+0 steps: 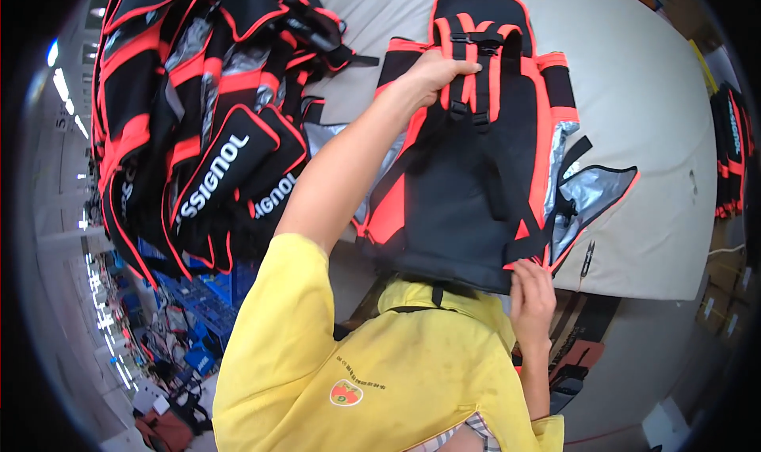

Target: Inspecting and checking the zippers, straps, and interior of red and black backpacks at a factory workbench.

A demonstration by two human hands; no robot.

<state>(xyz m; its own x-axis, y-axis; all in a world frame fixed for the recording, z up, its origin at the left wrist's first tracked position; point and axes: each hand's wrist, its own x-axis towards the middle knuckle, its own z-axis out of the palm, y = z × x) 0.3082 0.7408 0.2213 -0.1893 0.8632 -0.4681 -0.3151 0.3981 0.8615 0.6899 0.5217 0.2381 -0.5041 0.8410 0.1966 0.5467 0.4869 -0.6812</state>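
Lying flat on our grey padded table (658, 119), the black backpack with orange trim (476, 175) was grasped: left hand (434, 76) clenched on its top straps, right hand (531, 293) pinching its bottom edge beside its silver-lined flap (590, 198).

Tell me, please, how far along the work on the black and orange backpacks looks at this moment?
A large pile of backpacks lies at the left of the grey table; whether they are finished cannot be told. In hand is one black and orange backpack, straps up: the left hand grips its top straps, the right hand pinches its bottom corner. A smaller stack sits at the right edge, and thread snips lie unused nearby.
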